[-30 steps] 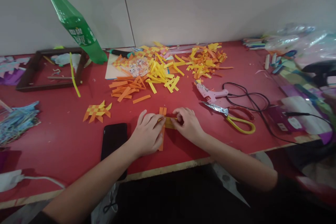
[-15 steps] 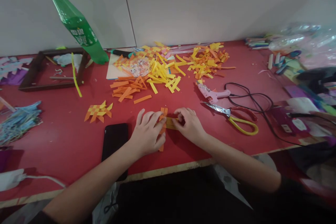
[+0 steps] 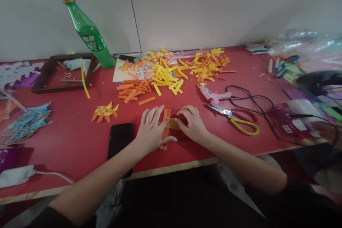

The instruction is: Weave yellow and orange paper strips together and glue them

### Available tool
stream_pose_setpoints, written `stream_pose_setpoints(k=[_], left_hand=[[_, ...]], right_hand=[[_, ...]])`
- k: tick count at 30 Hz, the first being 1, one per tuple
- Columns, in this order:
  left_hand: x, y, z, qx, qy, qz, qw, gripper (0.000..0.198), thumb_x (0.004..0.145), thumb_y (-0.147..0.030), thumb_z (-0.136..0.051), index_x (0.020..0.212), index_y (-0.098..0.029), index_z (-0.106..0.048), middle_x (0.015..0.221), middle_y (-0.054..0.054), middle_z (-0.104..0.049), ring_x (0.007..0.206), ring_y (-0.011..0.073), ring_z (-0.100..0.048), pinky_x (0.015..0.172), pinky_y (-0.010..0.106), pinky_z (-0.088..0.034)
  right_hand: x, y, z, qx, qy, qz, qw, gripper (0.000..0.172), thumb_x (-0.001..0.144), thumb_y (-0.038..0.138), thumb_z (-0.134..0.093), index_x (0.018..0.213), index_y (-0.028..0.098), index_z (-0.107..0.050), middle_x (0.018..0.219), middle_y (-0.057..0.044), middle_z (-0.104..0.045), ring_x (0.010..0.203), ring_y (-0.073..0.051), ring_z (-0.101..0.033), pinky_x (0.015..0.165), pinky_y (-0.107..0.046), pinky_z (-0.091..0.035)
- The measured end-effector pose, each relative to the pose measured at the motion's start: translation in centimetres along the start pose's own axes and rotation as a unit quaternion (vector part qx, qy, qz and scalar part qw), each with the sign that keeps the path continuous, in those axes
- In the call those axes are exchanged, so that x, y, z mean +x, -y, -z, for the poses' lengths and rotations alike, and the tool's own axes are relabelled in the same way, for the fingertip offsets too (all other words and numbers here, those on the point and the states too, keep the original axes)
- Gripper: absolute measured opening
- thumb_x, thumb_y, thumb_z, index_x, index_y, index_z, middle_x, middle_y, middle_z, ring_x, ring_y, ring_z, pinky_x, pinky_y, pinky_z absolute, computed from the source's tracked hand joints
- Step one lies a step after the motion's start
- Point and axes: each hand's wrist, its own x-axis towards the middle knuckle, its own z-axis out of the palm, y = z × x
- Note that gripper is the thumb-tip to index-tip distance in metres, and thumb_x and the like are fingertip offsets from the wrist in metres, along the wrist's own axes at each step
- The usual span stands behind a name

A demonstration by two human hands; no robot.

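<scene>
Orange paper strips (image 3: pixel 166 113) lie upright side by side on the red table, crossed by yellow paper strips (image 3: pixel 174 124). My left hand (image 3: pixel 152 128) rests on the orange strips with its fingers spread, covering part of the crossing. At the right end of the yellow strips, my right hand (image 3: pixel 193 124) has its fingers curled and its thumb against them in a pinch. A woven orange and yellow paper piece (image 3: pixel 105 111) lies to the left, beyond a black phone (image 3: pixel 120 139) beside my left forearm.
Loose orange strips (image 3: pixel 130 91) and yellow strips (image 3: pixel 164 74) are heaped behind my hands, near a woven pile (image 3: pixel 211 64). On the right lie scissors (image 3: pixel 227 113), a pink glue gun (image 3: pixel 213 95) and its cable. A green bottle (image 3: pixel 92 39) stands by a brown frame (image 3: pixel 44 78).
My left hand's fingers have spread wider and its thumb has swung out to the right. My right hand stays at the yellow strips. The whole view has shifted slightly.
</scene>
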Motion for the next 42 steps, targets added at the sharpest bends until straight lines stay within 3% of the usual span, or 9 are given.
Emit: stream_pose_setpoints(k=[6, 13, 17, 22, 26, 29, 35, 42], left_hand=[[0.4, 0.1, 0.5, -0.033, 0.032, 0.025, 0.999, 0.065, 0.082, -0.071, -0.050, 0.120, -0.021, -0.066, 0.146, 0.018, -0.039, 0.134, 0.0407, -0.031, 0.110, 0.064, -0.020], [0.2, 0.1, 0.4, -0.075, 0.032, 0.039, 0.996, 0.058, 0.083, -0.062, -0.058, 0.120, -0.018, -0.065, 0.143, 0.019, -0.041, 0.133, 0.0403, -0.032, 0.109, 0.066, -0.018], [0.9, 0.9, 0.5, -0.143, 0.026, 0.036, 0.989, 0.044, 0.088, -0.053, -0.056, 0.116, -0.021, -0.065, 0.135, 0.013, -0.052, 0.127, 0.0327, -0.042, 0.109, 0.058, -0.027], [2.1, 2.4, 0.8, -0.246, -0.020, 0.092, 0.965, 0.040, 0.094, -0.043, -0.050, 0.124, -0.018, -0.054, 0.125, 0.011, -0.061, 0.117, 0.0240, -0.056, 0.100, 0.041, -0.045], [1.7, 3.0, 1.0, -0.303, -0.047, 0.156, 0.939, 0.030, 0.097, -0.039, -0.045, 0.112, -0.018, -0.059, 0.109, 0.009, -0.068, 0.097, 0.0199, -0.066, 0.082, 0.032, -0.055], [1.3, 2.9, 1.3, -0.328, -0.049, 0.187, 0.925, 0.026, 0.095, -0.039, -0.047, 0.102, -0.020, -0.064, 0.102, 0.006, -0.071, 0.091, 0.0199, -0.067, 0.073, 0.029, -0.055], [1.4, 2.8, 1.7, -0.367, -0.040, 0.217, 0.904, 0.021, 0.093, -0.037, -0.051, 0.098, -0.022, -0.066, 0.099, 0.003, -0.072, 0.089, 0.0190, -0.067, 0.068, 0.027, -0.053], [1.0, 3.0, 1.8, -0.415, -0.030, 0.248, 0.875, 0.022, 0.091, -0.038, -0.054, 0.097, -0.021, -0.066, 0.096, 0.004, -0.072, 0.089, 0.0199, -0.068, 0.072, 0.029, -0.054]], right_hand=[[0.6, 0.4, -0.4, -0.020, 0.030, 0.015, 0.999, 0.012, 0.087, 0.026, -0.058, 0.097, 0.021, -0.061, 0.111, -0.012, -0.052, 0.108, -0.029, -0.046, 0.097, -0.050, -0.038], [2.0, 0.6, -0.6, -0.023, 0.061, 0.007, 0.998, 0.004, 0.082, 0.022, -0.063, 0.083, 0.018, -0.061, 0.102, -0.011, -0.051, 0.101, -0.027, -0.046, 0.096, -0.048, -0.038], [3.1, 0.4, 0.0, -0.006, 0.089, 0.010, 0.996, 0.004, 0.079, 0.017, -0.063, 0.078, 0.019, -0.061, 0.098, -0.009, -0.054, 0.099, -0.025, -0.049, 0.095, -0.046, -0.038], [4.4, 0.7, 1.4, 0.032, 0.127, 0.020, 0.991, 0.004, 0.086, 0.016, -0.058, 0.084, 0.020, -0.058, 0.089, -0.004, -0.062, 0.087, -0.019, -0.056, 0.082, -0.035, -0.044], [4.6, 0.6, 2.2, 0.032, 0.132, 0.006, 0.991, 0.006, 0.088, 0.024, -0.061, 0.084, 0.020, -0.059, 0.089, -0.006, -0.063, 0.088, -0.022, -0.056, 0.081, -0.037, -0.044], [4.1, 0.3, 2.2, 0.029, 0.153, 0.003, 0.988, 0.010, 0.082, 0.027, -0.069, 0.084, 0.019, -0.062, 0.090, -0.006, -0.062, 0.090, -0.023, -0.055, 0.083, -0.040, -0.043], [3.1, 0.3, 1.9, 0.037, 0.184, -0.004, 0.982, 0.008, 0.082, 0.027, -0.068, 0.083, 0.020, -0.064, 0.091, -0.005, -0.057, 0.090, -0.022, -0.052, 0.084, -0.039, -0.042], [2.8, 0.5, 1.1, 0.041, 0.173, 0.005, 0.984, 0.007, 0.082, 0.014, -0.065, 0.080, 0.020, -0.061, 0.093, -0.005, -0.057, 0.091, -0.021, -0.050, 0.085, -0.038, -0.040]])
